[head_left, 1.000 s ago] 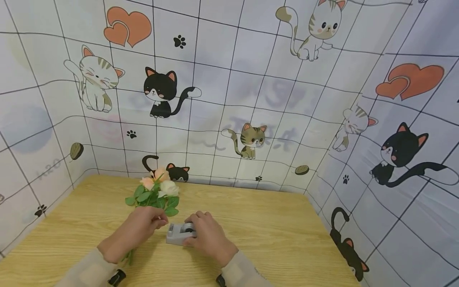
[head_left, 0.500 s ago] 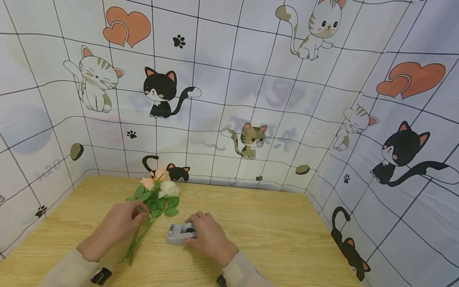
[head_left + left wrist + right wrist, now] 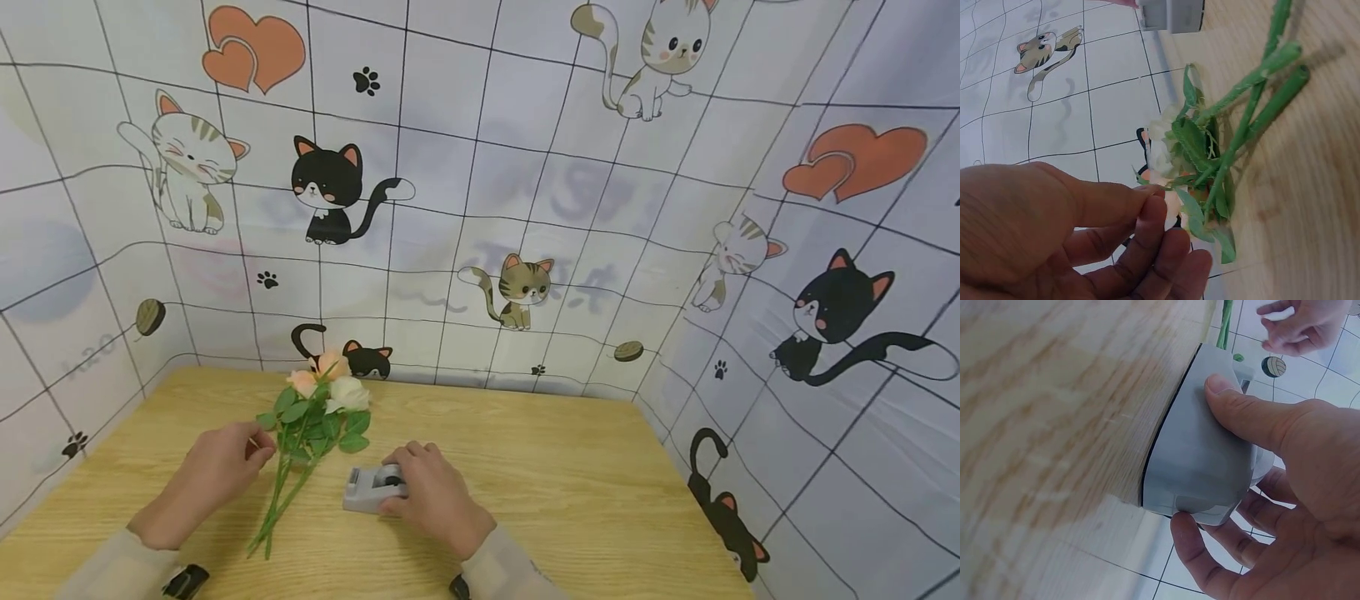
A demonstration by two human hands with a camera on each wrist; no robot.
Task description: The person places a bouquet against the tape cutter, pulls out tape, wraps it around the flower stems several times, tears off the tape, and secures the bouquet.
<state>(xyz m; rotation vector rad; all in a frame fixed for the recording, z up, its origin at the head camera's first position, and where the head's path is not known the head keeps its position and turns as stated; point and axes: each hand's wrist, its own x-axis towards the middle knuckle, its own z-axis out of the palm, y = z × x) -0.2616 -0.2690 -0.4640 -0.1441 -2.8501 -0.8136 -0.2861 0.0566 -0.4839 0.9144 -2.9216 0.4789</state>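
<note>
My right hand (image 3: 435, 492) grips a grey tape dispenser (image 3: 1197, 450) standing on the table, thumb on one side and fingers at its rear end. A small bunch of roses, peach and white (image 3: 348, 393), lies left of it, green stems (image 3: 281, 508) crossed and pointing toward me. At the left of the stems, just below the leaves, my left hand (image 3: 225, 458) pinches with thumb and index fingertip. Clear tape, hardly visible, seems to run from the dispenser to that pinch. The other left fingers (image 3: 1188, 275) are curled loosely.
The wooden table (image 3: 540, 500) has a cloth wall (image 3: 465, 167) printed with cats and a grid along its back. Similar cloth closes off the left and right sides. The flower heads lie near the back edge.
My left hand has moved left from beside the dispenser, across the stems, to their far left side, still pinching. The right hand and dispenser have stayed in place.
</note>
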